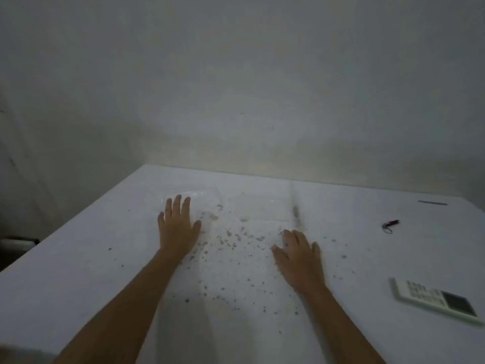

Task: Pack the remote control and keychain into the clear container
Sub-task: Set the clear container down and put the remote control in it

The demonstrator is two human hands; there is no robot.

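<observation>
A clear container (pixel 249 206) stands on the white table (pixel 78 258) in front of me; it is nearly invisible, and only faint edges show. My left hand (pixel 177 227) lies flat against its left side with the fingers stretched out. My right hand (pixel 299 258) curls over its near right corner. A white remote control (pixel 435 300) with a dark screen lies at the right, near the front. A small dark red keychain (pixel 390 225) with a ring lies farther back on the right. Both are outside the container and well apart from my hands.
Dark specks and stains are scattered over the table between my arms. A thin dark strip (pixel 432 203) lies at the far right near the wall. A grey wall runs right behind the table. The table's left edge drops off beside a dark object (pixel 18 244).
</observation>
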